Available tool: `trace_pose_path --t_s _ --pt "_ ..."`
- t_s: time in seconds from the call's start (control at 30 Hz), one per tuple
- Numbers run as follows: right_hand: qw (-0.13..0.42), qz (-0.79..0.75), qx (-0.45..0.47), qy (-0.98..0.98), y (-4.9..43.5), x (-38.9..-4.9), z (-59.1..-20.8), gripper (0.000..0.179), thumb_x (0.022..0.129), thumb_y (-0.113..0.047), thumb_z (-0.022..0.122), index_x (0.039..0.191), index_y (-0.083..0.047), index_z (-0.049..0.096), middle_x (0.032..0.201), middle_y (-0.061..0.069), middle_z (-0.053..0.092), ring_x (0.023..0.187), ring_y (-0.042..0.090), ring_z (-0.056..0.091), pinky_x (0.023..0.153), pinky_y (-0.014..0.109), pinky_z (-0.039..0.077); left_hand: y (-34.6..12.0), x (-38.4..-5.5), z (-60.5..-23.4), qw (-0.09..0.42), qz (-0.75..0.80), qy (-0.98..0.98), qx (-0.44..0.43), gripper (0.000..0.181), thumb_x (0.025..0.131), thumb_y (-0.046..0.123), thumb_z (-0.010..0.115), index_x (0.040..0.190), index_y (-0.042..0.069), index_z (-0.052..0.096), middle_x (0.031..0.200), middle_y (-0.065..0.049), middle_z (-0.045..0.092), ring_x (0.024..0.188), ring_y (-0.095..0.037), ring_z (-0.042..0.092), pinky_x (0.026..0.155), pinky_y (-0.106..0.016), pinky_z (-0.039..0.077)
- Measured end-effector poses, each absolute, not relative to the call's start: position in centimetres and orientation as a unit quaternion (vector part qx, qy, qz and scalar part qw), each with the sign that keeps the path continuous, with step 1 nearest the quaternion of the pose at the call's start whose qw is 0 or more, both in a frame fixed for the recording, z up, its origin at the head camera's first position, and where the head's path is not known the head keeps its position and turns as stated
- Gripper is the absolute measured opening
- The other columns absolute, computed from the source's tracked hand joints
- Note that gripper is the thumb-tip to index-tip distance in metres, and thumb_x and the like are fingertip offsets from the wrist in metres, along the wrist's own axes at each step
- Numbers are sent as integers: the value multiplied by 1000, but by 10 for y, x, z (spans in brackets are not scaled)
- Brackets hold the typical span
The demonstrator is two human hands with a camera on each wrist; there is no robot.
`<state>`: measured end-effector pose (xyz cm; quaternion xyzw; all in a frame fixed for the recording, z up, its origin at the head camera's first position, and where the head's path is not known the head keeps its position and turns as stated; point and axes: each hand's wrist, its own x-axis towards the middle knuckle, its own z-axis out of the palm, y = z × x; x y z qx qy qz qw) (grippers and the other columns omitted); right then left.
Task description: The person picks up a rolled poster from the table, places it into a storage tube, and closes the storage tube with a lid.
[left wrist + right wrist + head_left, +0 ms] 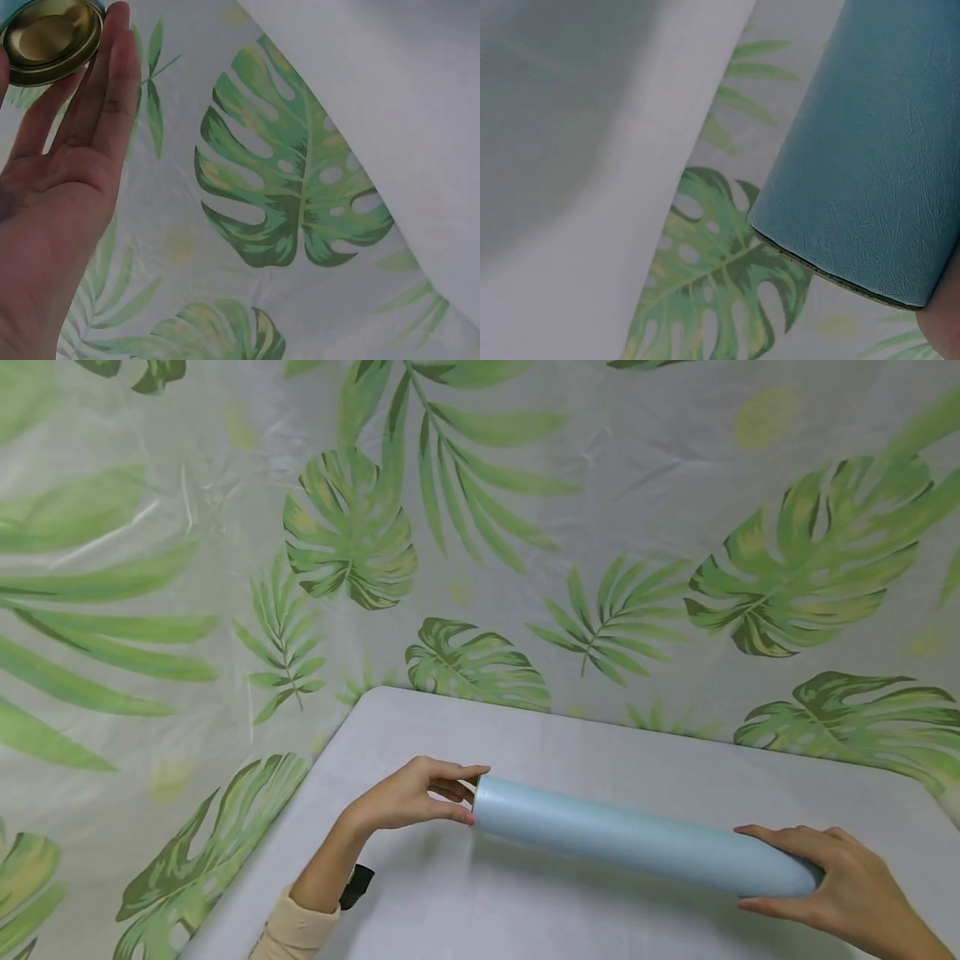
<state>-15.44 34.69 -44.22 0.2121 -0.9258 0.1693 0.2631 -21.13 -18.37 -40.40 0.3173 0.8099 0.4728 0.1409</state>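
Observation:
A long light-blue cylindrical tube is held over the table, its right end lower in the head view. My left hand pinches its left end between thumb and fingers. In the left wrist view, a gold metal cap closes that end, with the left hand's fingers along its rim. My right hand grips the tube's other end, thumb below and fingers above. The right wrist view shows the tube's textured blue surface and a thin dark rim at its end; only a sliver of hand appears there.
Beneath the tube is a white table with rounded far corners. Behind and to the left hangs a pale sheet printed with green leaves. A black strap is at the left wrist, above a beige sleeve.

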Motion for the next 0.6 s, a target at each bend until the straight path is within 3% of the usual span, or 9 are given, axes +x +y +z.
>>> trace_pose_path --t_s 0.17,0.3,0.47,0.6 --pt "284 148 223 -921 348 -154 -440 87 31 -64 98 110 -32 80 86 -21 73 74 -11 54 70 16 36 -177 -206 -405 117 402 831 367 68 99 24 71 157 2 41 132 -6 71 118 -17 69 104 -33 55" --pt "304 128 246 -911 349 -155 -436 89 33 -70 94 113 -34 79 84 -17 72 75 -14 52 74 23 35 -170 -200 -410 91 340 854 384 69 103 18 64 159 -5 32 130 -4 70 122 -17 65 106 -35 53" --pt "311 122 255 -907 351 -161 -437 89 32 -71 93 111 -33 81 83 -15 73 75 -12 54 73 22 35 -163 -195 -421 55 296 874 381 66 102 13 64 157 -8 34 144 -10 63 136 -25 56 113 -44 48" --pt "305 128 250 -910 356 -161 -443 85 30 -69 94 104 -28 83 81 -12 73 71 -8 57 72 18 33 -157 -194 -426 53 280 881 377 63 102 13 64 156 -6 37 149 -11 58 138 -25 54 113 -43 47"
